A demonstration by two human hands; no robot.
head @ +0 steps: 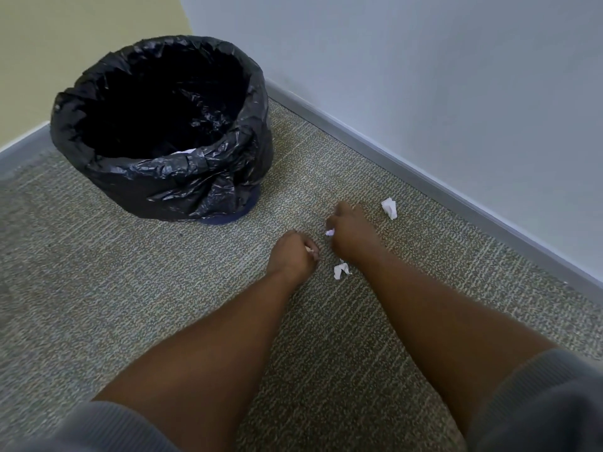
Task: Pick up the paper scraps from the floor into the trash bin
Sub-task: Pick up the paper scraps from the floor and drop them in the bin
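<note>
Two scraps of paper lay loose on the carpet point(163, 305) when I looked, and both of my hands were already full. My right hand point(350, 234) was curled shut around a small white scrap point(329, 232) that peeked out at its thumb side, and my left hand point(292, 254) was fisted on what looked like another sliver of paper. Taking the trash bin point(163, 132) as my mark, both hands sat on its near right side, the left one closer to it. The nearer loose scrap point(341, 270) lay just beside my right wrist, between the two forearms, on the side away from the bin. The far scrap point(389, 207) rested beyond my right hand, close to the baseboard point(424, 171), well apart from the bin. I judged the right hand better placed for either one, since both lay on its side.
</note>
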